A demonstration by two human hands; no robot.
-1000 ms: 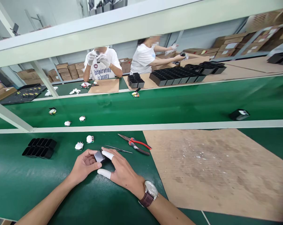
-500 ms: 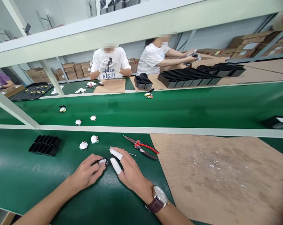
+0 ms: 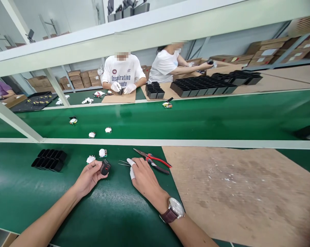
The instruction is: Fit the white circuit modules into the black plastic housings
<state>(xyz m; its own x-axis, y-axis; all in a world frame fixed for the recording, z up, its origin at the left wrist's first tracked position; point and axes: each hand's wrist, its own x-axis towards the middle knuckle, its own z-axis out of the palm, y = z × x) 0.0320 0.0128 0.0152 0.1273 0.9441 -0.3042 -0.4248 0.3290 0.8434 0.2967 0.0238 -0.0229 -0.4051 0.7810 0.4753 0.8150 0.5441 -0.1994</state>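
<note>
My left hand (image 3: 91, 176) is closed on a black charger housing (image 3: 106, 167), turned so the end with slots and a touch of orange shows. My right hand (image 3: 144, 178), with white finger cots on the thumb and forefinger, is closed on a pair of metal tweezers (image 3: 124, 163). The two thin prongs stick out to the left, while the rest is hidden under the fingers. Just beyond my left hand lie two small circuit boards with white padding, one circuit board (image 3: 102, 153) beside another circuit board (image 3: 90, 159). Red-handled long-nose pliers (image 3: 152, 160) rest beyond my right hand.
A block of black housings (image 3: 49, 160) stands at left. Brown cardboard (image 3: 237, 192) covers the right side. Past a white rail (image 3: 170, 142) runs a green conveyor belt (image 3: 196, 118) carrying several boards. Two co-workers in white shirts work opposite, near rows of black housings (image 3: 203, 85).
My left hand has lifted and turned the housing, moving it up and left. My right fingers have closed on the tweezers. Boards on the belt have shifted right; the co-worker opposite has lowered their hands.
</note>
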